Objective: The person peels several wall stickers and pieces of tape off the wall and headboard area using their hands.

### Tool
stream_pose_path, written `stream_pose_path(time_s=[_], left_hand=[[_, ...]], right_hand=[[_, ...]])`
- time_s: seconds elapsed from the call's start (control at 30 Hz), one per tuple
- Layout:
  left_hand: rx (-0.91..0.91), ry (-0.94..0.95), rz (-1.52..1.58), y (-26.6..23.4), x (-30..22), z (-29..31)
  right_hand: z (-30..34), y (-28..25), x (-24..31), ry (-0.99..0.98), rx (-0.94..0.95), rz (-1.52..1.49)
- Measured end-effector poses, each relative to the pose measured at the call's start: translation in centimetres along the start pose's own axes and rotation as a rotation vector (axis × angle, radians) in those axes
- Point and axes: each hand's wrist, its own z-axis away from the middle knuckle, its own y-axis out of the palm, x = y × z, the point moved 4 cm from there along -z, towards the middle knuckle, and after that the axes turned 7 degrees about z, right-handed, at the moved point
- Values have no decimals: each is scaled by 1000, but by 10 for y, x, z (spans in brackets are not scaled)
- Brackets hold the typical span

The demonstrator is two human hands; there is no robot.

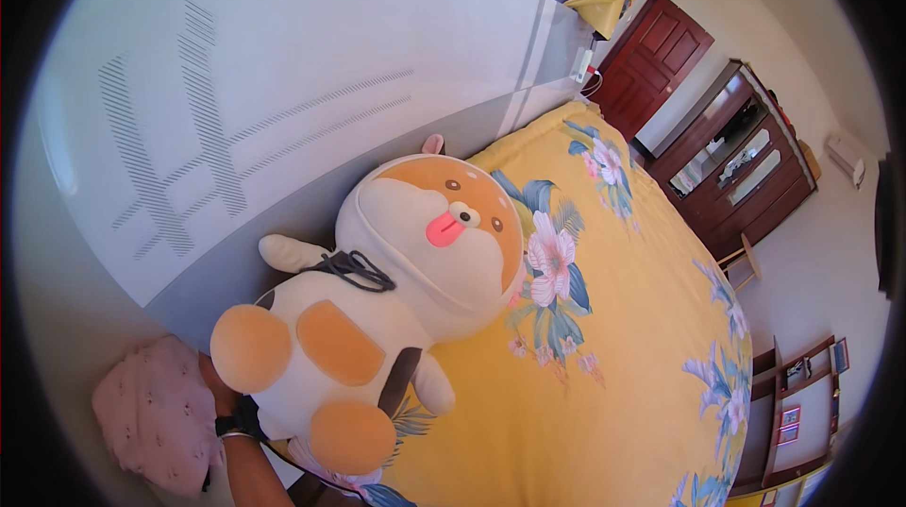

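- Face up on the yellow floral bedspread [623, 337], alongside the pale headboard [311, 25]: large plush dog [377, 313].
- Looks soft and squashy, probably light for its bulk, neither slippery nor fragile.
- Best held, likely, round the padded middle, with both hands.
- Carries a dark looped cord [361, 267] on top, liable to slide off if tilted.
- Left hand [218, 384] beside the orange foot [250, 348], fingers hidden; cannot tell whether clamped or apart.
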Motion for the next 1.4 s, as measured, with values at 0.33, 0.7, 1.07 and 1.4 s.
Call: stream_pose_path(time_s=[0.33, 0.7, 1.07, 1.4], left_hand=[[35, -59, 22, 0, 14, 22], [17, -19, 78, 1, 28, 30], [18, -94, 486, 16, 10, 12], [21, -44, 183, 0, 49, 10]], right_hand=[[2, -8, 7, 156, 45, -37], [9, -19, 38, 129, -8, -108], [15, -23, 57, -146, -310, 82], [15, -14, 31, 86, -111, -11]])
